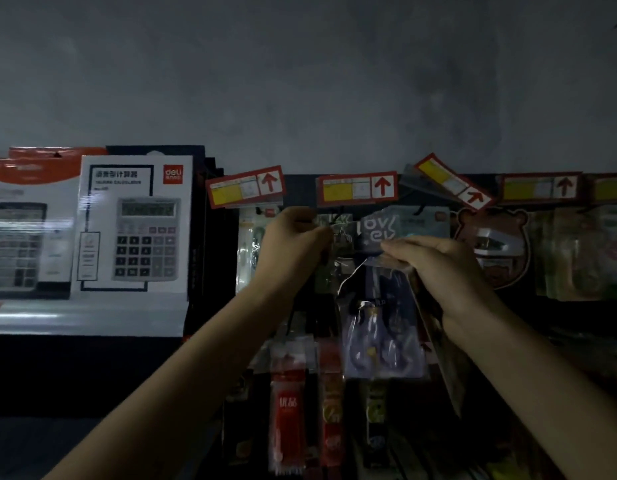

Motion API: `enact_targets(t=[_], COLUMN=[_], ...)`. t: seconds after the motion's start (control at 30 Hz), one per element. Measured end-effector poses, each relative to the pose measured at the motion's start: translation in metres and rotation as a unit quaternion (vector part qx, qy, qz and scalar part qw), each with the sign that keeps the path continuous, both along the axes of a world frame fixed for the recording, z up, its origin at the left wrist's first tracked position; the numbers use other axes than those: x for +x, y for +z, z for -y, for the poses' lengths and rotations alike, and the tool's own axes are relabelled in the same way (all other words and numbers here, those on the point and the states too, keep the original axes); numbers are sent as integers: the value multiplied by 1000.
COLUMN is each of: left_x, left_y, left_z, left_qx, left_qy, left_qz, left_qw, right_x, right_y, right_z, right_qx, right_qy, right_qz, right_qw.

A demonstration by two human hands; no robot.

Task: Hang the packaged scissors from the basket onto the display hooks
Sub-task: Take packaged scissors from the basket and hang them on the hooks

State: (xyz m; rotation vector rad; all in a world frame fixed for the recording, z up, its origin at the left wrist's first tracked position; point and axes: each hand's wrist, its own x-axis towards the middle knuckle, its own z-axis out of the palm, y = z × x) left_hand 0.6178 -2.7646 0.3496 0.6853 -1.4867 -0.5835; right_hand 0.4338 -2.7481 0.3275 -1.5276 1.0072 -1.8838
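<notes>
A clear pack of blue-handled scissors [381,327] hangs from my right hand [438,268], which pinches its top edge just below the display hooks. My left hand [293,240] is raised beside it, its fingers curled around the dark hook [338,220] and the packs hanging there under the middle price tag [357,188]. More packaged scissors [397,226] with pale lettering hang behind both hands. The basket is out of sight.
Boxed calculators [134,226] stand on a shelf at the left. Red-framed price tags with arrows [246,185] run along the rail top. A bear-shaped stapler pack [492,247] hangs at right. Red pen packs [288,410] hang below. The scene is dim.
</notes>
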Motion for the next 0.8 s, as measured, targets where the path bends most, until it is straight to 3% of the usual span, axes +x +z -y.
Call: enact_targets(t=[0.13, 0.27, 0.8], left_x=[3, 8, 11], left_y=[16, 23, 33], left_z=[-1, -7, -15], left_qx=[63, 24, -19], left_qy=[-43, -66, -59], left_qz=[-26, -46, 59], left_qw=[997, 996, 996], right_x=[-4, -2, 24], right_y=[14, 22, 47], right_z=[9, 17, 31], right_qx=[21, 12, 19], right_qy=[-5, -10, -5], right_qz=[-35, -35, 13], right_qw=[999, 999, 1000])
